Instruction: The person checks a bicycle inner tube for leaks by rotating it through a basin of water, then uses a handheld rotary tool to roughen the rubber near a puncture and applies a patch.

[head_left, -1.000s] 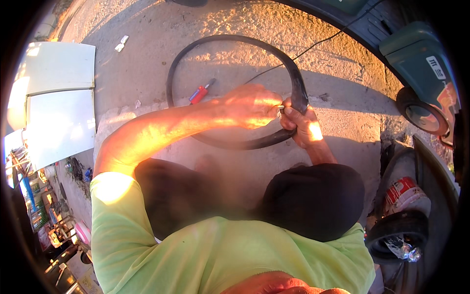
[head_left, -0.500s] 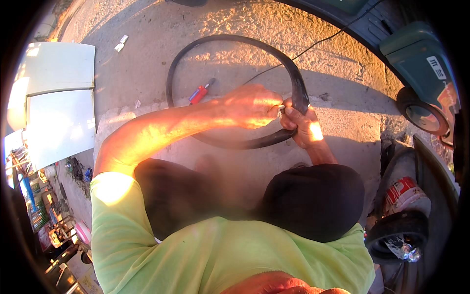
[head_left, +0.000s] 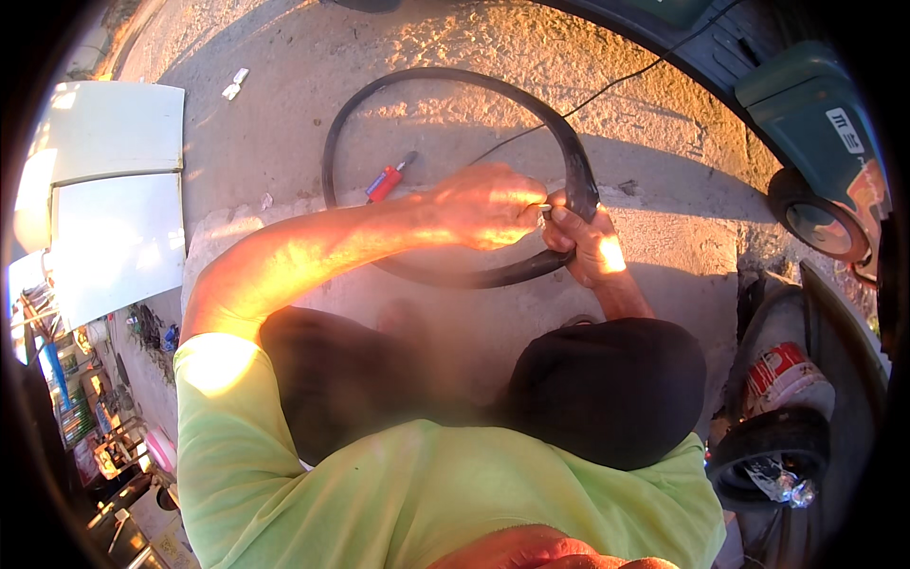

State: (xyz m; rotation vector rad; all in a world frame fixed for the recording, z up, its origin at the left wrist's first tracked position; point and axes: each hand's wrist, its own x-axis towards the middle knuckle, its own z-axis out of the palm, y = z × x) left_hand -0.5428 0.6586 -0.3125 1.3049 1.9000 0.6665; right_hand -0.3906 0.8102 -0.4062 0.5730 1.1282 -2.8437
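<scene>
A black inner tube point(head_left: 455, 73) forms a large loop above the ground in front of my knees, its thicker stretch at the right. My right hand point(head_left: 599, 248) is closed round that stretch, thumb pressed on the rubber. Close against it, my left hand point(head_left: 493, 204) is closed with the fingers pinched on a small bright metal piece point(head_left: 544, 206), perhaps the tube's valve. The fingers hide most of this piece. Inside the loop, a small red cylinder-shaped thing with a dark end point(head_left: 385, 183) lies on the ground.
A thin black cable point(head_left: 616, 83) runs from the upper right into the loop. Pale panels point(head_left: 118, 237) stand at the left, above cluttered tools point(head_left: 104, 417). To the right are a green machine with a wheel point(head_left: 806, 104), a red and white bucket point(head_left: 787, 379) and a black tyre-like ring point(head_left: 773, 455).
</scene>
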